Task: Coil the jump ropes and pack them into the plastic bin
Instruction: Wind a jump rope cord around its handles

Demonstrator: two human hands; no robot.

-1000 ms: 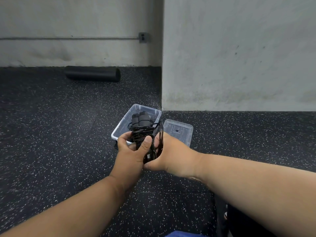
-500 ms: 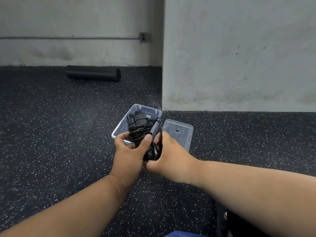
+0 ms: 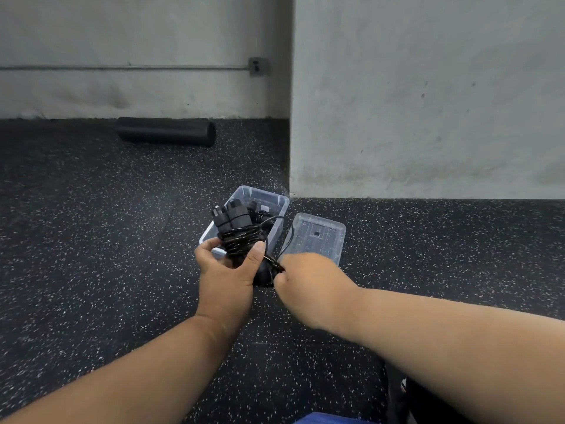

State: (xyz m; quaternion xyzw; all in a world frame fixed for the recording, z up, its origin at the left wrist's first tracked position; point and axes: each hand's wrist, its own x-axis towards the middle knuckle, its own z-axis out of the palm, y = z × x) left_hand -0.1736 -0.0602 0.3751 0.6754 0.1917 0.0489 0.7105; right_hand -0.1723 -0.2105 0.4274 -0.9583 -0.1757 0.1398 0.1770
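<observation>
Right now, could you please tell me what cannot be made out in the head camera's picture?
- Right hand: its fingertips are turned away, so its grip on the cord is unclear.
- Clear plastic bin: the black coiled jump rope in the left hand hides most of its inside; the dark contents cannot be counted.
- Dark object at bottom right: cut off by the edge.

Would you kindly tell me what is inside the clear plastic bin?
The plastic bin holds dark rope and a handle. The bundle in the left hand hides its near half.
</observation>
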